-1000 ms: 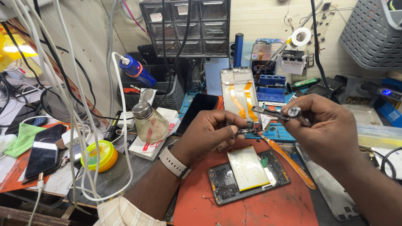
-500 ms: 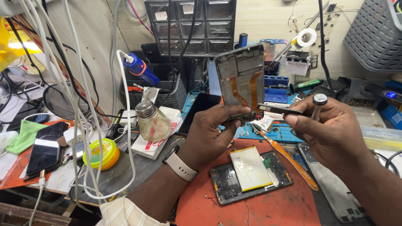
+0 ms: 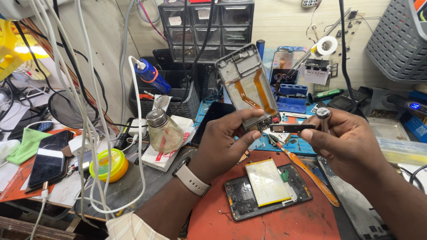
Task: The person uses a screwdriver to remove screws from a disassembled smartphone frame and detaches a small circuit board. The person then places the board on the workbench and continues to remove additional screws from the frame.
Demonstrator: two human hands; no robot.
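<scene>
Since the earlier frame you have lifted the phone frame point(image 3: 250, 86) higher and tipped it more upright, so its inner face with the two orange flex ribbons now looks at you, and your hands have drawn a little apart. Left to right: white charging cables point(image 3: 89, 111) hang at the left edge, with a glass dispenser bottle point(image 3: 163, 129) standing on the bench beyond your wrist. Your left hand point(image 3: 222, 149) grips the frame's lower edge, thumb curled over the front and fingers closed behind; the frame is off the bench, above the red mat point(image 3: 284, 222). On that mat, below both hands, lies the opened phone body point(image 3: 267, 191) with its battery showing. Your right hand point(image 3: 351, 144) pinches a thin dark strip point(image 3: 293, 128) level between thumb and forefinger, its left end just beside the frame's bottom corner; a round-capped tool point(image 3: 323, 114), probably a screwdriver, is tucked in the same closed fingers. Whether the strip touches the frame, I cannot tell. Step in hand looks like separating or fitting that strip at the frame's bottom end. Next move calls for a steady left grip and fine alignment from the right fingertips.
</scene>
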